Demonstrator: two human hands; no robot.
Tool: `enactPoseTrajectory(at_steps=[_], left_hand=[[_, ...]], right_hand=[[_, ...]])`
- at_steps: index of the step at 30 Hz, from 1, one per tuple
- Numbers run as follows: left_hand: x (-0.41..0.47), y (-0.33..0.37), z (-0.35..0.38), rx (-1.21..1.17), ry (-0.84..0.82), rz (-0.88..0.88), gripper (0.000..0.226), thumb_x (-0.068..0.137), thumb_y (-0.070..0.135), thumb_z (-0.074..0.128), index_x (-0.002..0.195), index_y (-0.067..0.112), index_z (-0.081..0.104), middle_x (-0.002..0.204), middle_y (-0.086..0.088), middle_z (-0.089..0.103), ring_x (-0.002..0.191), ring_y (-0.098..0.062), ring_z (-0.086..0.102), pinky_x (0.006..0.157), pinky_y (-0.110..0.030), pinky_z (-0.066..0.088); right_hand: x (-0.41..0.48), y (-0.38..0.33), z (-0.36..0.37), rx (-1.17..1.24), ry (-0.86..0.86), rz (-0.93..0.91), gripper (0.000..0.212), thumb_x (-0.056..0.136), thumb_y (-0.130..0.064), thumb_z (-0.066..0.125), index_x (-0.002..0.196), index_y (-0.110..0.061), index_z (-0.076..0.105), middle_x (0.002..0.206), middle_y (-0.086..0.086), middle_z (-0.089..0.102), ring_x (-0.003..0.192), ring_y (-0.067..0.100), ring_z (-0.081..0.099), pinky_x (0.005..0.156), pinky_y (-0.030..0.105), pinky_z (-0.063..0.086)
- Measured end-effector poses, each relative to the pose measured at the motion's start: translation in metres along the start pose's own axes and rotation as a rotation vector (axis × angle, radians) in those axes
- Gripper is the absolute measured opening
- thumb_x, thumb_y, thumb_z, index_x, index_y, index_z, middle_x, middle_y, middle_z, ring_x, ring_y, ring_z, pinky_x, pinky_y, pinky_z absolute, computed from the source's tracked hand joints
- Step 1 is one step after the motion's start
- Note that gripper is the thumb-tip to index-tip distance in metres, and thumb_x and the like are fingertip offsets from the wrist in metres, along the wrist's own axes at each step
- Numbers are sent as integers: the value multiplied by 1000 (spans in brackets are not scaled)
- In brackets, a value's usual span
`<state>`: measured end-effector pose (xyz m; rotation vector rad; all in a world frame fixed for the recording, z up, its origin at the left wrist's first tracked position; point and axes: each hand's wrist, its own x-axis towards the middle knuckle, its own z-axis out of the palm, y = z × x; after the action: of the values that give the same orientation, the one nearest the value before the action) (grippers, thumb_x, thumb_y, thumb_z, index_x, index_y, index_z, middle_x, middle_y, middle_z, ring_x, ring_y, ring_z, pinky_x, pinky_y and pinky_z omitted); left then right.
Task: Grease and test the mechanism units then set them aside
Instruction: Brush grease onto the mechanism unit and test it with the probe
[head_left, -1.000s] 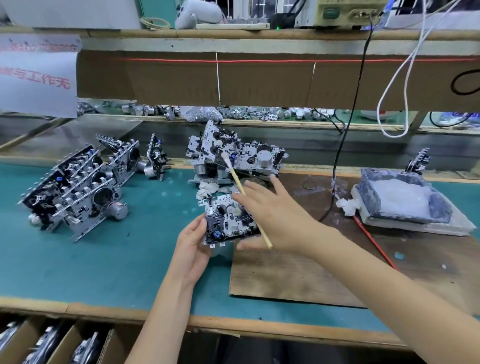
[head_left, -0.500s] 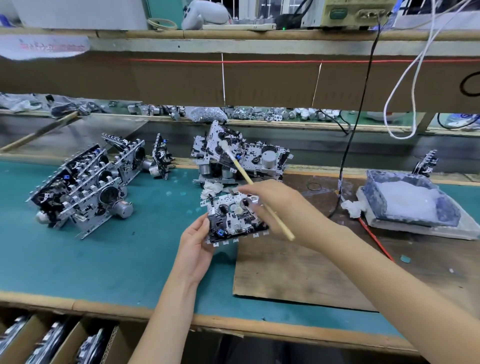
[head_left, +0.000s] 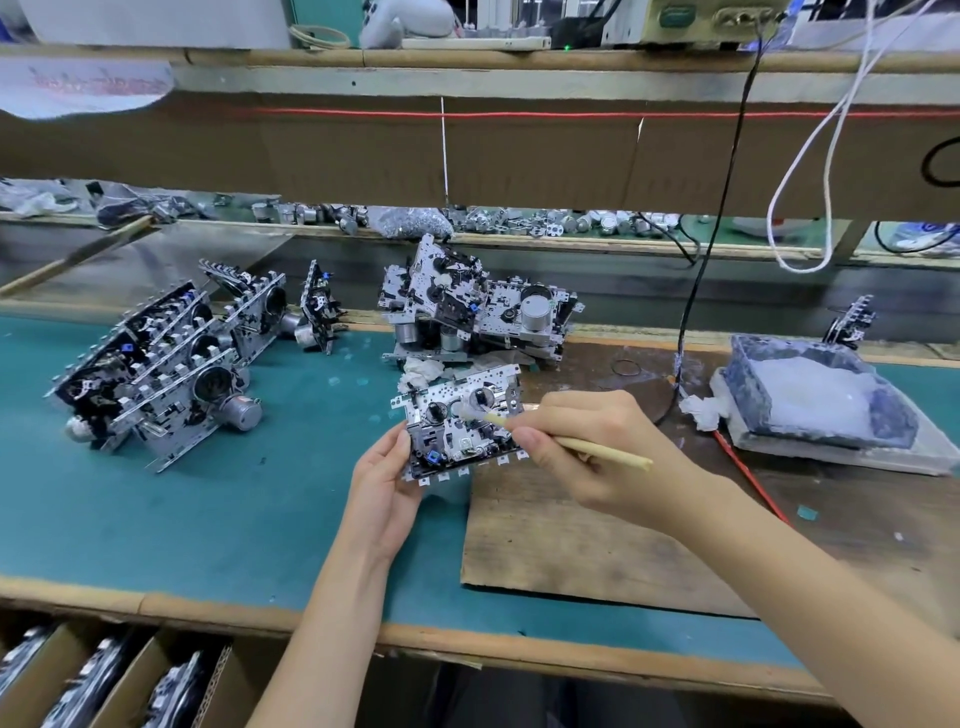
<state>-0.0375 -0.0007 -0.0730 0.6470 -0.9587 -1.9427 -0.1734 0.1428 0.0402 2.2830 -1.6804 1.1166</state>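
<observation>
My left hand grips a metal mechanism unit by its left edge, tilted up toward me above the green mat. My right hand pinches a wooden swab stick, and the stick's white greased tip touches the middle of the unit's face. A tub of white grease sits at the right on the brown board. A pile of similar units lies just behind the held one. Another stack of units leans at the left.
A black cable and white wires hang from the upper shelf at right. A red wire runs beside the tub. A white rag lies behind the held unit. Cardboard boxes holding units sit under the bench's front edge.
My right hand has swung the stick down from pointing up and away, so its tip now rests on the unit. The unit has tilted slightly; my view shifted left.
</observation>
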Motion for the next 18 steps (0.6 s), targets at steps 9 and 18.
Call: enactPoseTrajectory(at_steps=[9,18], left_hand=[[0,0,-1,-15,-28,10,24,94,8,40,108,5,61,90,-3,74,78,-12,70,67,-24,57],[-1,0,1,-20,-28,10,25,95,7,40,110,3,59,88,-3,74,76,-12,70,67,-24,57]], right_hand=[[0,1,-1,-58,-62,-28,18,89,-13,55,92,0,68,72,2,60,64,9,51,56,21,42],[0,0,-1,-120,-161,-42,15,84,-6,54,89,2,65,76,10,61,64,25,58,58,34,46]])
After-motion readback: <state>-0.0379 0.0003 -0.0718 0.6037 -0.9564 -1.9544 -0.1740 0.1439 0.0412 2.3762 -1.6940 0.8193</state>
